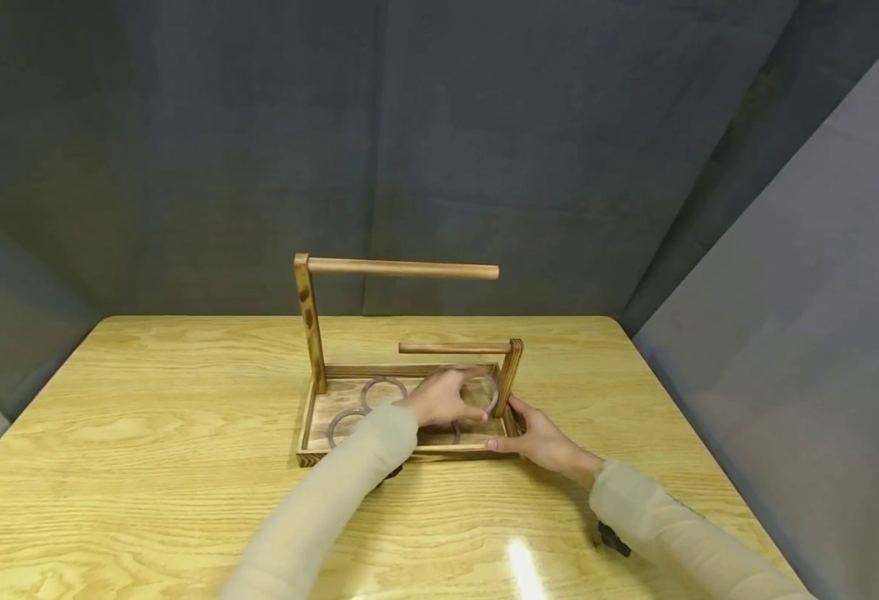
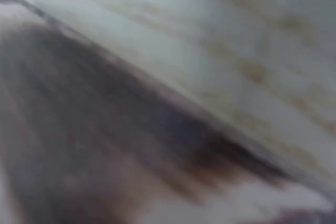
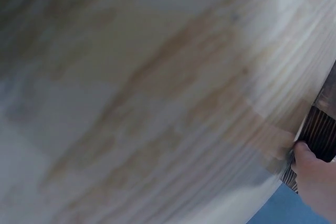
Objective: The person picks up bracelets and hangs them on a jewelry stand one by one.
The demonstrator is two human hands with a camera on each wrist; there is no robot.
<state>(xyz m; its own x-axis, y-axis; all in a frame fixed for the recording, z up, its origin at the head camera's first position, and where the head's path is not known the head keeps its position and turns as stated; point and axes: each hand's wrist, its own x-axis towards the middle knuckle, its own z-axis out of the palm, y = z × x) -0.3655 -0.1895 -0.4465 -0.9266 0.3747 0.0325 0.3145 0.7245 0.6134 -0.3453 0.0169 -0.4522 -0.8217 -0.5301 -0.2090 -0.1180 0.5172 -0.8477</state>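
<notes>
A wooden jewelry stand [image 1: 307, 421] has a shallow tray base, a tall post with a long bar [image 1: 402, 267] at left, and a short post with a lower bar [image 1: 454, 347] at right. Several pale purple bangles [image 1: 384, 380] lie in the tray, some partly hidden by the left arm. My left hand [image 1: 442, 398] reaches over the tray, its fingers and thumb curved round a bangle [image 1: 495, 396] beside the short post. With thumb in front and fingers behind, my right hand [image 1: 547, 443] grips the tray's right end. The left wrist view is blurred.
The stand sits on a wood-grain table [image 1: 147, 467]. Dark grey cloth [image 1: 439, 150] hangs behind the table, and a lighter grey panel [image 1: 806, 317] stands along its right side. Overhead, the two bars project inward above the tray.
</notes>
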